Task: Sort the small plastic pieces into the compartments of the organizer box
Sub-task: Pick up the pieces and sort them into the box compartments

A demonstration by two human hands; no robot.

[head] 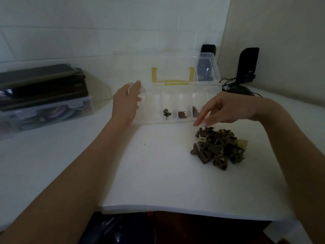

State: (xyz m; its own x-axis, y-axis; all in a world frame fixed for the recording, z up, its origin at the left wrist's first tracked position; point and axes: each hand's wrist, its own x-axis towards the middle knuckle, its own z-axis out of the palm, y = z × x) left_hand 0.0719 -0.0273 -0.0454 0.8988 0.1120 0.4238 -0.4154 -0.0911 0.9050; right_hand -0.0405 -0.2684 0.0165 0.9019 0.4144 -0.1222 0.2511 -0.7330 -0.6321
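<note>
1. White desk (pixel 158 182) set against a pale tiled wall; a stack of storage boxes (pixel 44 95) stands at the left, and dark speakers (pixel 248 64) with cables occupy the far right corner.
2. The organizer box (pixel 175 120) lies open near the back of the desk, its clear lid (pixel 172 67) with yellow handle raised behind it. Three of its compartments each contain a dark plastic piece or two; the leftmost compartments appear empty.
3. The pile of plastic pieces (pixel 218 148), mostly dark brown with a few pale ones, lies on the desk just in front of the box's right end, well within reach for picking.
4. The left hand (pixel 126 101) rests on the box's left end, fingers loosely spread, probably to steady the light box against sliding.
5. The right hand (pixel 228 111) hovers between box and pile, fingers (pixel 199 121) extended downward and slightly parted. No piece is visibly held, though blur prevents certainty.
6. Judgement: sorting is at an early stage; most pieces remain in the pile.
</note>
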